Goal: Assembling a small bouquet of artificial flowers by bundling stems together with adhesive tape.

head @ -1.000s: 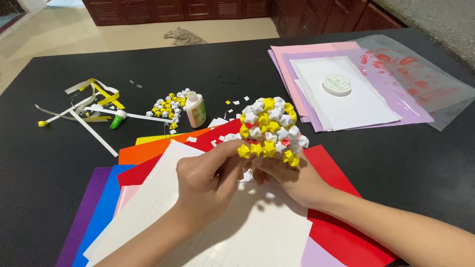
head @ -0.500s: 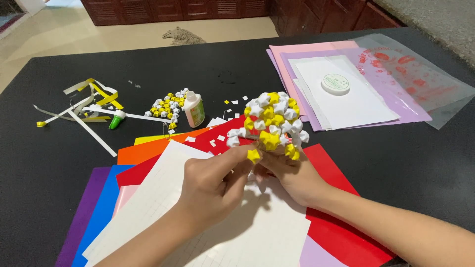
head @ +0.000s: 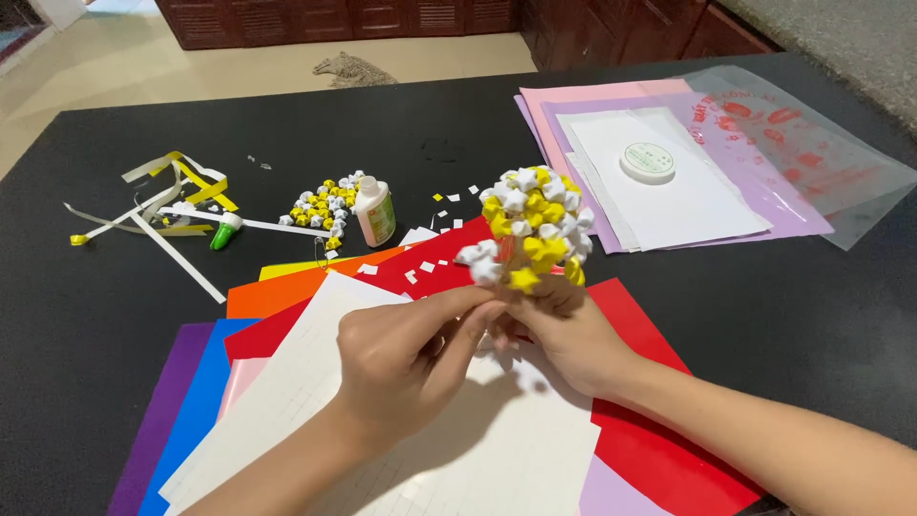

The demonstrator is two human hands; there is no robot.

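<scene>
The ball of small paper stars (head: 531,227), yellow and white, is in the air above the red sheet (head: 659,449), just over your two hands. It is already thickly covered: on the side that faces the camera the stars sit close together, and only near the bottom left a few white ones stand out loosely. The back of it is hidden, so I cannot tell if gaps are left there.

Your right hand (head: 564,334) carries the ball from below; its grip is closed around the lower part or a stem, which the fingers hide. Your left hand (head: 406,358) has thumb and forefinger pinched together, with the tips right at the bottom edge of the ball. What is between them is too small to see; it may be one more star.

I judge that most of the covering is done and only the lower edge is left.

Under your hands lies a white sheet with a fine grid (head: 382,449), on top of a fan of coloured sheets (head: 267,296). Further on the black tabletop (head: 76,315) you have a little heap of loose stars (head: 325,203), so material is left, touching a small glue bottle (head: 374,212). Paper strips (head: 167,205) lie at the left, and pink and white sheets (head: 669,191) at the far right.
</scene>
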